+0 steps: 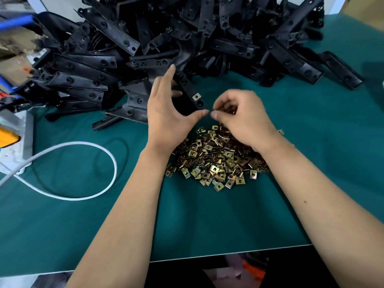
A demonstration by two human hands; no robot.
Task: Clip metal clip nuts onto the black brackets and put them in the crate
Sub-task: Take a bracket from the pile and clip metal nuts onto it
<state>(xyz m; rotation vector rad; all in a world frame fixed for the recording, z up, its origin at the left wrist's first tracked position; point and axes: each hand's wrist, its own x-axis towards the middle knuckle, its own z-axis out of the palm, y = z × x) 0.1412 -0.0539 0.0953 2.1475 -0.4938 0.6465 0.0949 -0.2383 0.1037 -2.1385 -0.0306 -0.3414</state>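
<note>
My left hand (166, 113) grips a black bracket (188, 88) just above the green table, thumb under its near end. One metal clip nut (196, 97) sits clipped on that end. My right hand (239, 113) hovers right beside the bracket's tip with curled fingers that pinch clip nuts (226, 110), partly hidden by the fingers. A heap of loose brass-coloured clip nuts (214, 163) lies on the table under both wrists. A big pile of black brackets (166, 34) fills the far side of the table. No crate is in view.
A white cable (87, 146) loops on the green mat (207, 221) at the left. A grey metal plate (18, 146) with a yellow part lies at the left edge, with boxes behind it. The table's near edge runs along the bottom.
</note>
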